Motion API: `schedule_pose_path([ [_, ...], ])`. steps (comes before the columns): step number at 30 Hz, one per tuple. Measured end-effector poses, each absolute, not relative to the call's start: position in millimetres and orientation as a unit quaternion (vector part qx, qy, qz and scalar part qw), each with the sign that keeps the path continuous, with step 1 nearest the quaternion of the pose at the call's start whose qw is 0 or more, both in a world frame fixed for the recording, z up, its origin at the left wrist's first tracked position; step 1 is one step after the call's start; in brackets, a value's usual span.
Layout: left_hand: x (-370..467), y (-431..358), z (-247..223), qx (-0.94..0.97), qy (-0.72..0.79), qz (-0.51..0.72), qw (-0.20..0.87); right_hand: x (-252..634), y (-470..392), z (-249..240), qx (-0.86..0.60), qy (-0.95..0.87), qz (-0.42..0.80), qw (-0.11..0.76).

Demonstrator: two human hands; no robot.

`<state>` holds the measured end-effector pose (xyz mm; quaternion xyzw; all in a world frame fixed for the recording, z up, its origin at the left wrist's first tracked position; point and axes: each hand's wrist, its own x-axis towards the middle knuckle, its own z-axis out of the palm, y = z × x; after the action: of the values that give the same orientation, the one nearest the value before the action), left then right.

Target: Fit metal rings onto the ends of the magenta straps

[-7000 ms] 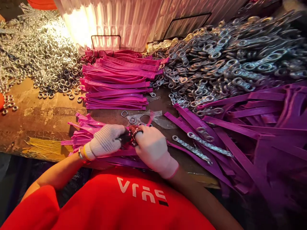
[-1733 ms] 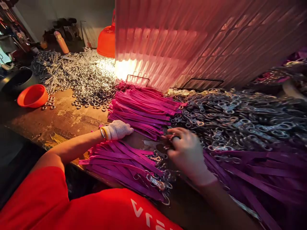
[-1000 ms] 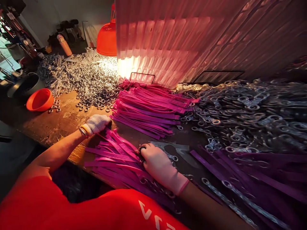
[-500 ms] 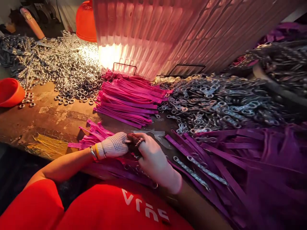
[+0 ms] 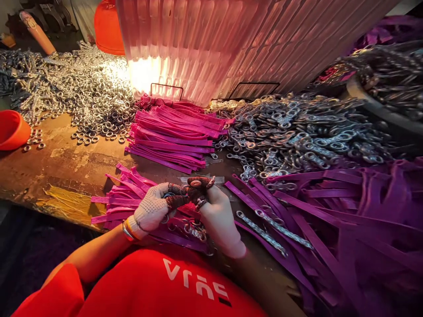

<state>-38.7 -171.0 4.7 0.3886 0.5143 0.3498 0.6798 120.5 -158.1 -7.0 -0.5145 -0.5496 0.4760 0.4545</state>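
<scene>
My left hand (image 5: 150,209), in a white dotted glove with dark fingertips, is closed, and a glint of bluish metal shows between its fingers. Its fingertips meet those of my right hand (image 5: 218,218), gloved the same way and also closed. What the right fingers pinch is hidden by the dark fingertips. Just below the hands, shiny metal links (image 5: 195,230) rest on purple straps. A bunch of pink-purple straps (image 5: 122,196) lies beside my left hand. To the right of my right hand, two braided metal pieces (image 5: 262,233) lie across dark purple straps (image 5: 333,215).
Behind the hands lies a stack of pink straps (image 5: 172,134). Metal rings (image 5: 99,105) are heaped at back left, near an orange cup (image 5: 13,130) and a lit orange lamp (image 5: 109,28). Metal links (image 5: 297,127) pile up at right. A translucent corrugated sheet (image 5: 198,48) stands behind.
My hands have turned and the fingers have come more into view, with the right hand's fingertips raised. The metal links below them are now more visible. The whole view has shifted slightly.
</scene>
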Motion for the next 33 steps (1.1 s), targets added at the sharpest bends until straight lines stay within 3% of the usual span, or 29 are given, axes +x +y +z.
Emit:
schedule_pose_path([
  [6,-39.3,-172.4,11.4,0.373,0.512,0.336,0.697,135.2,-153.4,-6.9,-0.506,-0.652,0.408,0.391],
  [12,-41.4,-168.4,9.4,0.377,0.493,0.258,0.740,142.0,-147.2,-9.1,-0.366,-0.752,0.450,0.314],
  [16,-41.7,-169.1,2.8,0.382,0.514,0.255,0.725,142.8,-152.5,-10.0,-0.411,-0.788,0.349,0.297],
  [22,-46.0,-168.8,11.8,0.455,0.489,0.223,0.710,149.1,-155.6,0.8,-0.454,-0.835,0.253,0.180],
  [25,-43.6,-168.9,11.5,0.393,0.464,0.230,0.760,146.1,-157.7,1.3,-0.439,-0.834,0.263,0.206],
  [30,-40.7,-162.7,3.7,0.263,0.438,0.259,0.820,139.4,-164.3,-9.6,-0.413,-0.858,0.108,0.285],
  [33,-41.5,-140.9,-1.0,0.361,0.473,0.253,0.763,141.3,-159.1,-14.1,-0.481,-0.795,0.207,0.306],
])
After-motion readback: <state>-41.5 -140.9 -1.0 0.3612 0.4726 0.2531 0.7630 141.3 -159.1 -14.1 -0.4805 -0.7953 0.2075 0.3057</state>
